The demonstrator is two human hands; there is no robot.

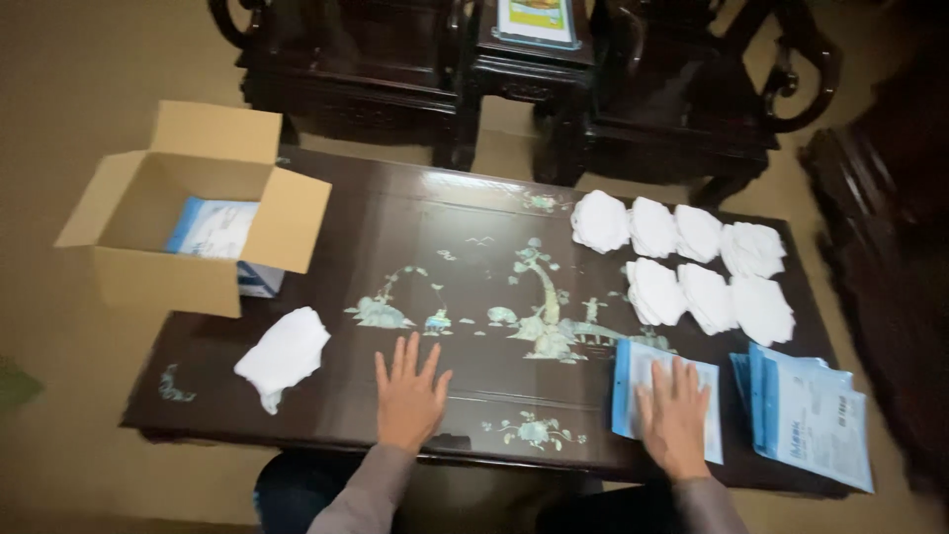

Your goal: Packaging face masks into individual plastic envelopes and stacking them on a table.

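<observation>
The blue-and-white pouch [664, 399] lies flat near the front right edge of the dark inlaid table [465, 267]; the right hand [675, 415] rests palm-down on top of it, fingers straight and spread, gripping nothing; the left hand [409, 393] lies palm-down on bare tabletop, well apart from the pouch, fingers likewise fanned open and holding nothing; both forearms reach in from the near edge in grey sleeves. Just right of the pouch sits a small stack of similar pouches [809, 415], number unclear; beyond them seven piles of white masks [692, 267] stand in two rows, four behind, three in front; one loose white mask pile [285, 354] lies at left, near one open cardboard box [198, 222].
</observation>
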